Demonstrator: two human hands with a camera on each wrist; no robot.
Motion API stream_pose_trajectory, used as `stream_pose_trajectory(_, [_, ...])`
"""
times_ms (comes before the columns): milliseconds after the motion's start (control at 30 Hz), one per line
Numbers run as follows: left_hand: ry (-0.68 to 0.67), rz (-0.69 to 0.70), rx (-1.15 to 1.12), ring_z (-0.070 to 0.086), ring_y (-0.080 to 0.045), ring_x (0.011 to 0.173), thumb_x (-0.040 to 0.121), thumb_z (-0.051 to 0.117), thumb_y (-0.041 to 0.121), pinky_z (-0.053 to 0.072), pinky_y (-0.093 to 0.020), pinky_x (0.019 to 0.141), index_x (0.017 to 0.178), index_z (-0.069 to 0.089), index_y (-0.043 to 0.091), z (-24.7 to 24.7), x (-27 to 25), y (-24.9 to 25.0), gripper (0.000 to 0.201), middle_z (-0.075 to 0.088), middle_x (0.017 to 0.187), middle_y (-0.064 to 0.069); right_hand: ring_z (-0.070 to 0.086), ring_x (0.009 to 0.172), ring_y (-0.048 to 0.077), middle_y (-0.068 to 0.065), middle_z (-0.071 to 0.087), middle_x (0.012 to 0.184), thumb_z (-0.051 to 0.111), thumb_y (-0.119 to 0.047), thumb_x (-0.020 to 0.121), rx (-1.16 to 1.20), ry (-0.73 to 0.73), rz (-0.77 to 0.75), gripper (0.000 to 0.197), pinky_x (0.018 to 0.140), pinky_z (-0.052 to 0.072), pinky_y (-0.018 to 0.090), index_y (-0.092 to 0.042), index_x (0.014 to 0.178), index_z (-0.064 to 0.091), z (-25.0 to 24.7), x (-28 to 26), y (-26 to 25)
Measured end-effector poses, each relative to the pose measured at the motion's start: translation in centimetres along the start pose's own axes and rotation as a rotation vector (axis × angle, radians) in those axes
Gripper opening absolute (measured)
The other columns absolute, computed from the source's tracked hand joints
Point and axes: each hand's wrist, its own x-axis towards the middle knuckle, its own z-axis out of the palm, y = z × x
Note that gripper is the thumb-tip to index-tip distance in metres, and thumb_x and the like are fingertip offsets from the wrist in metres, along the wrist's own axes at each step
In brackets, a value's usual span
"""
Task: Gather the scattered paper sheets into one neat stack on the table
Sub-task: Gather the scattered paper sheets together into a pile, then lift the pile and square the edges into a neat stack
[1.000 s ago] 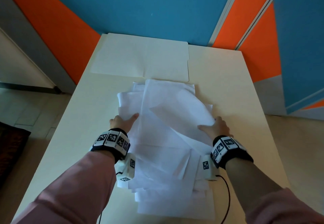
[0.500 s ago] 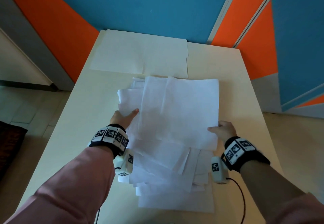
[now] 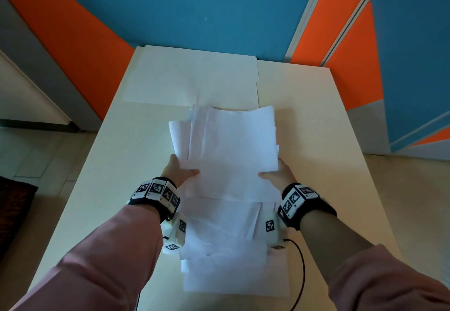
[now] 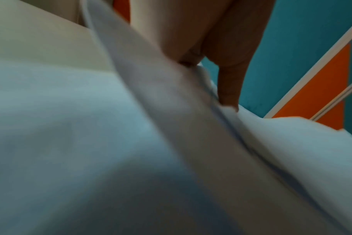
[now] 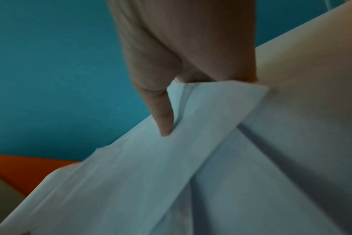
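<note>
Both hands hold an uneven bundle of white paper sheets [image 3: 231,152] by its side edges, above the table's middle. My left hand [image 3: 183,171] grips the left edge, thumb on top and fingers underneath. My right hand [image 3: 278,173] grips the right edge the same way. In the left wrist view the left hand [image 4: 221,60] pinches the sheets [image 4: 291,143]. The right wrist view shows the right hand [image 5: 181,63] pinching the sheets [image 5: 151,174]. More loose sheets [image 3: 226,267] lie fanned on the table below the bundle, partly hidden by it.
The cream table [image 3: 126,176] runs away from me toward a blue and orange wall. An open cream folder [image 3: 192,79] lies flat at the far end. A black cable [image 3: 302,274] hangs from my right wrist. Floor drops off past both table sides.
My right hand slid out to the paper's right edge, then both hands closed inward. The top sheets were squared into a narrower bundle, now gripped from both sides.
</note>
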Motion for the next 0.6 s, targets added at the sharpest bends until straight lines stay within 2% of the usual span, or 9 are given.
stream_pose_trajectory(67, [-0.017, 0.014, -0.008, 0.052, -0.035, 0.118, 0.078, 0.072, 0.017, 0.043, -0.044, 0.098, 0.118, 0.036, 0.002, 0.1, 0.0, 0.2, 0.056, 0.051, 0.128, -0.021, 0.05, 0.123, 0.031, 0.013, 0.051, 0.135, 0.072, -0.017, 0.076, -0.078, 0.009, -0.013, 0.071, 0.101, 0.042, 0.037, -0.01, 0.138, 0.039, 0.0, -0.1, -0.5])
stream_pose_trajectory(133, [0.019, 0.003, -0.077, 0.053, -0.035, 0.117, 0.078, 0.072, 0.019, 0.044, -0.045, 0.1, 0.129, 0.033, 0.005, -0.2, 0.0, 0.0, 0.066, 0.054, 0.128, -0.02, 0.039, 0.129, 0.036, 0.016, 0.039, 0.137, 0.071, -0.027, 0.075, -0.204, 0.157, 0.036, 0.08, 0.106, 0.037, 0.048, -0.013, 0.142, 0.029, -0.4, -0.3, -0.8])
stream_pose_trajectory(200, [0.075, -0.037, -0.108, 0.055, -0.035, 0.117, 0.079, 0.071, 0.024, 0.045, -0.045, 0.1, 0.143, 0.023, 0.01, -0.6, -0.1, -0.3, 0.081, 0.057, 0.127, -0.019, 0.035, 0.13, 0.038, 0.019, 0.036, 0.138, 0.068, -0.034, 0.077, -0.27, 0.251, 0.126, 0.079, 0.105, 0.035, 0.051, -0.009, 0.141, 0.029, -0.8, -0.8, -0.4])
stream_pose_trajectory(233, [0.088, -0.046, -0.101, 0.054, -0.035, 0.118, 0.08, 0.07, 0.026, 0.044, -0.044, 0.1, 0.144, 0.023, 0.009, -0.6, -0.2, -0.4, 0.081, 0.056, 0.128, -0.019, 0.035, 0.129, 0.037, 0.019, 0.038, 0.138, 0.064, -0.038, 0.08, -0.304, 0.242, 0.13, 0.074, 0.105, 0.035, 0.051, -0.007, 0.139, 0.033, -0.8, -1.1, -0.2])
stream_pose_trajectory(300, [0.079, -0.045, -0.066, 0.052, -0.034, 0.12, 0.079, 0.071, 0.023, 0.042, -0.041, 0.1, 0.137, 0.031, 0.002, 0.2, -0.8, -0.3, 0.074, 0.054, 0.13, -0.02, 0.038, 0.127, 0.036, 0.017, 0.041, 0.134, 0.058, -0.042, 0.083, -0.356, 0.145, 0.054, 0.064, 0.105, 0.035, 0.051, -0.008, 0.134, 0.042, -0.2, -1.4, -0.1])
stream_pose_trajectory(367, [0.085, -0.052, -0.032, 0.051, -0.034, 0.12, 0.075, 0.074, 0.014, 0.042, -0.039, 0.098, 0.128, 0.04, -0.002, 1.4, -1.4, -0.3, 0.065, 0.054, 0.129, -0.02, 0.041, 0.128, 0.034, 0.015, 0.042, 0.136, 0.06, -0.041, 0.082, -0.323, 0.045, -0.027, 0.067, 0.106, 0.036, 0.05, -0.012, 0.138, 0.038, 0.2, -1.6, -0.6])
stream_pose_trajectory(433, [0.11, -0.095, -0.077, 0.054, -0.034, 0.119, 0.071, 0.076, 0.007, 0.044, -0.039, 0.1, 0.123, 0.046, -0.003, 1.9, -1.4, -0.6, 0.061, 0.057, 0.127, -0.02, 0.04, 0.129, 0.034, 0.016, 0.04, 0.138, 0.062, -0.037, 0.082, -0.302, 0.007, -0.056, 0.071, 0.107, 0.037, 0.047, -0.014, 0.142, 0.032, -0.2, -1.6, -1.2])
stream_pose_trajectory(533, [0.155, -0.171, -0.25, 0.058, -0.035, 0.115, 0.065, 0.079, 0.002, 0.046, -0.046, 0.101, 0.118, 0.051, -0.002, 1.7, -0.8, -1.5, 0.06, 0.06, 0.124, -0.019, 0.032, 0.134, 0.035, 0.016, 0.031, 0.145, 0.059, -0.038, 0.085, -0.335, 0.108, 0.002, 0.077, 0.108, 0.032, 0.049, -0.017, 0.147, 0.019, -1.9, -2.0, -0.8])
stream_pose_trajectory(600, [0.171, -0.2, -0.347, 0.058, -0.036, 0.114, 0.066, 0.079, 0.002, 0.046, -0.048, 0.101, 0.119, 0.048, -0.003, 1.7, -0.8, -1.8, 0.061, 0.059, 0.125, -0.021, 0.031, 0.135, 0.036, 0.016, 0.028, 0.146, 0.057, -0.041, 0.086, -0.32, 0.153, 0.061, 0.077, 0.107, 0.031, 0.048, -0.017, 0.148, 0.019, -2.9, -2.8, 0.7])
